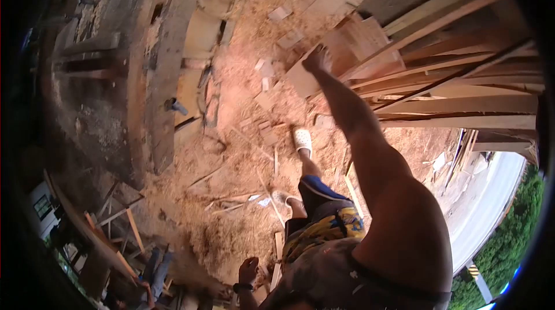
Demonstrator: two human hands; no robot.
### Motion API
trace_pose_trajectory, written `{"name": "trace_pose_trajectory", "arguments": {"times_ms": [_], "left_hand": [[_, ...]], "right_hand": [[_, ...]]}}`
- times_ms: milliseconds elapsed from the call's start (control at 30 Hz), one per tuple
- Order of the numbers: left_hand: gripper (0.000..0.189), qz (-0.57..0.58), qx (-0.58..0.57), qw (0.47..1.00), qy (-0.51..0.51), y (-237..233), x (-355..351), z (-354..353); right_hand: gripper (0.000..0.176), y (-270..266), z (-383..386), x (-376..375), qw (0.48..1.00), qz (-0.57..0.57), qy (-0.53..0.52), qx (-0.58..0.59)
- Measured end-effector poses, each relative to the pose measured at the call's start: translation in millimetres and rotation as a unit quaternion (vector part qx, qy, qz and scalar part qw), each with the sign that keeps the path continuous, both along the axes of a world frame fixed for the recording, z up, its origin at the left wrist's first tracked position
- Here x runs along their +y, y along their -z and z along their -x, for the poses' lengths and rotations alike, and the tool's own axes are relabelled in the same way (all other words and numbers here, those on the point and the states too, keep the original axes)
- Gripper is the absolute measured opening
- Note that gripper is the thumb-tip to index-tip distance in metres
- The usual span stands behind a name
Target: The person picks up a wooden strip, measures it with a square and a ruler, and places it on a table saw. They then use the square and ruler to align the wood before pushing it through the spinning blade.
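My right hand (317,60) is at the end of my outstretched right arm, its fingers bent over the near part of a flat reddish-brown wooden board (370,41). The board lies against a stack of long planks (462,104), and blur hides the exact grip. My left hand (249,270) hangs low beside my body with its fingers curled in and nothing visible in them. A dark band (243,288) circles that wrist. Small wood offcuts (280,14) lie scattered on the floor near the board.
Sawdust (243,73) covers the floor around my pale clogs (302,140), with thin wood strips (276,161) lying in it. A large worn wooden workbench (98,107) fills the left. A person's legs (157,269) show at lower left. A road (485,200) runs beyond the planks.
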State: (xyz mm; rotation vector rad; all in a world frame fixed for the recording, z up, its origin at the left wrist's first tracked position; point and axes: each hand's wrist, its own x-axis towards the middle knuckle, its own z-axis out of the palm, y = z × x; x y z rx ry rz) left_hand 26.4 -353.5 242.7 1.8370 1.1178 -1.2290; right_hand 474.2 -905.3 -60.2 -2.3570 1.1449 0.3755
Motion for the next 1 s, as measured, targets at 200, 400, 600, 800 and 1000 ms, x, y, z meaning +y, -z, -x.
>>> {"name": "trace_pose_trajectory", "arguments": {"times_ms": [200, 400, 600, 800, 1000], "left_hand": [[0.029, -0.089, -0.065, 0.989, -0.099, -39, -40, -5], [0.033, 0.058, 0.01, 0.998, 0.007, 11, -42, 18], [0.039, 0.024, -0.009, 0.999, -0.038, -5, -58, -34], [0.038, 0.023, -0.046, 0.994, -0.096, -4, -47, -58], [0.039, 0.042, -0.008, 0.997, -0.065, -3, -57, -65]], "right_hand": [[0.08, -24, -9, -45, 0.937, 0.311, -0.122, -0.105], [0.082, -5, -17, -43, 0.979, 0.2, -0.035, 0.007], [0.075, -28, -22, -31, 0.982, 0.188, 0.005, 0.004], [0.081, -10, -35, -12, 0.981, 0.177, 0.083, -0.014], [0.066, -27, -74, -26, 0.962, 0.134, -0.213, -0.105]]}}
